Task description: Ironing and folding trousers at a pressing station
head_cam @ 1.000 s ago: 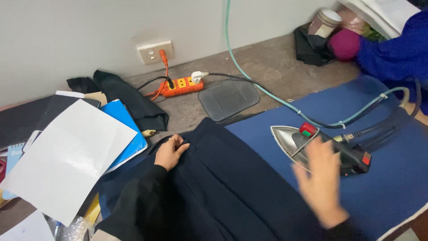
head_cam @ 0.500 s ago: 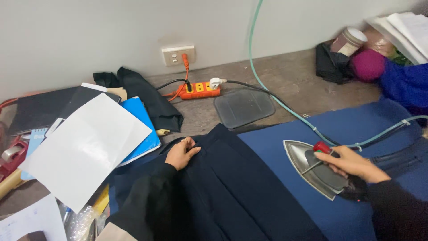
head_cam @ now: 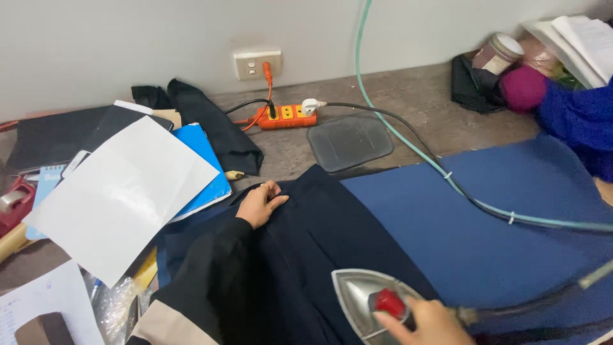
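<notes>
Cloth (head_cam: 319, 236), dark navy and folded in long pleats, lies across the near end of a blue pad (head_cam: 485, 217), which gives it a flat, padded bed to be pressed on. The left hand (head_cam: 260, 203) rests on the cloth's far edge, palm down and fingers together, gripping nothing; pressed there, it seems to pin the fabric so the pleats lie taut and straight. The right hand (head_cam: 424, 322), at the bottom edge of the view, is clamped on the handle of an iron (head_cam: 367, 300), beside the iron's red knob. The iron's shiny sole faces up toward the camera, so it looks lifted and tipped rather than flat on the cloth. A dark cord and a green hose (head_cam: 408, 144) trail off to the right and up the wall, lying clear of the fabric. Papers (head_cam: 121, 195) and a blue folder (head_cam: 201, 172) sit piled to the left, off the pad.
</notes>
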